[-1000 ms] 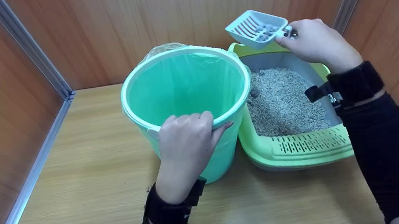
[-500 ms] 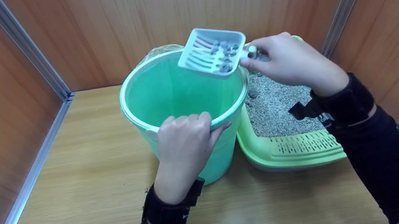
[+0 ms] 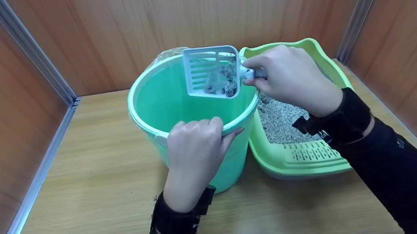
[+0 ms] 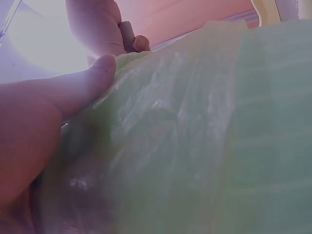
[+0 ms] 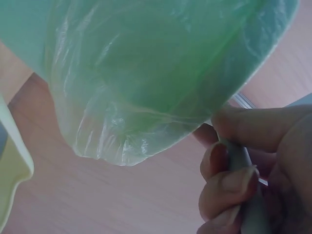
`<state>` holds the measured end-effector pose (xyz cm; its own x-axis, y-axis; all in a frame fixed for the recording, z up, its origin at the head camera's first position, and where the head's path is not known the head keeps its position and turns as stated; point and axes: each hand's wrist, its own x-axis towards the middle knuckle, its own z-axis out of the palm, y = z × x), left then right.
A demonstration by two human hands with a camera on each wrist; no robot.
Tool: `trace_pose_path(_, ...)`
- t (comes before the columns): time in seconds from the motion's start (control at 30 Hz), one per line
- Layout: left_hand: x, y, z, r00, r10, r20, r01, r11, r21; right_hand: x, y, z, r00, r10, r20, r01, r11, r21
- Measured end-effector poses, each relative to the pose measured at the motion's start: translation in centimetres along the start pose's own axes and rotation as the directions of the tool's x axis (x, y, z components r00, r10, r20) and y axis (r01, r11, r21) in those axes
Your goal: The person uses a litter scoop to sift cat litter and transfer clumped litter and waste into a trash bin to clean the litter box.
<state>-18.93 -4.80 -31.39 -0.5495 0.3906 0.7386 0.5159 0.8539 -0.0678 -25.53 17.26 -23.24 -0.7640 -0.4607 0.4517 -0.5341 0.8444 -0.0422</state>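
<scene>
My right hand (image 3: 289,79) covers the scoop (image 3: 212,71) handle and part of the litter (image 3: 279,123). The bucket (image 3: 157,99) floor stays hidden (rim blocks it). At the lower frame edge, both my sleeves are cut off.

The bucket (image 3: 173,97) stands left of the litter tray (image 3: 300,157), both on the table (image 3: 83,216).

The left hand (image 3: 194,145) curls its fingers over the bucket rim (image 3: 194,133), wrist straight in a black sleeve, while the right hand (image 3: 289,79), raised and turned inward, pinches the scoop handle (image 3: 253,73).
</scene>
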Motion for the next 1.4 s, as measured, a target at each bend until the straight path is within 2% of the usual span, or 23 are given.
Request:
trace_pose_path(0.33, 0.1, 0.1, 0.1, 1.000, -0.001, 0.001, 0.001, 1.000, -0.004, -0.1, 0.0, 0.5, 0.992, -0.074, -0.099, 0.068, 0.995, -0.067)
trace_pose_path(0.53, 0.1, 0.1, 0.1, 1.000, -0.003, 0.004, 0.003, 1.000, -0.006, -0.3, 0.2, 0.7, 0.967, -0.179, -0.182, 0.156, 0.978, -0.137)
trace_pose_path(0.67, 0.1, 0.1, 0.1, 1.000, -0.003, 0.006, 0.003, 1.000, -0.013, -0.3, 0.2, 0.8, 0.934, -0.275, -0.228, 0.235, 0.954, -0.188)
trace_pose_path(0.87, 0.1, 0.1, 0.3, 1.000, 0.001, -0.029, -0.001, 1.000, 0.009, -0.2, 0.3, 0.7, 0.845, -0.449, -0.292, 0.370, 0.883, -0.287)
trace_pose_path(0.97, 0.1, 0.1, 0.4, 0.999, 0.006, -0.042, -0.005, 1.000, 0.016, -0.1, 0.4, 0.6, 0.825, -0.476, -0.305, 0.382, 0.867, -0.318)
trace_pose_path(1.07, 0.1, 0.0, 0.5, 0.999, 0.010, -0.042, -0.009, 1.000, 0.014, -0.2, 0.6, 0.4, 0.833, -0.454, -0.314, 0.365, 0.880, -0.304)
trace_pose_path(1.23, 0.1, 0.0, 0.4, 0.999, 0.012, -0.050, -0.011, 1.000, 0.016, -0.4, 1.3, -0.3, 0.867, -0.350, -0.356, 0.280, 0.931, -0.233)
trace_pose_path(1.33, 0.0, 0.0, 0.4, 0.999, 0.012, -0.052, -0.011, 1.000, 0.015, -0.7, 2.3, -1.3, 0.904, -0.201, -0.378, 0.147, 0.975, -0.168)
trace_pose_path(1.4, 0.0, 0.0, 0.4, 0.999, 0.011, -0.050, -0.010, 1.000, 0.011, -0.9, 3.1, -2.3, 0.938, -0.047, -0.343, 0.006, 0.993, -0.118)
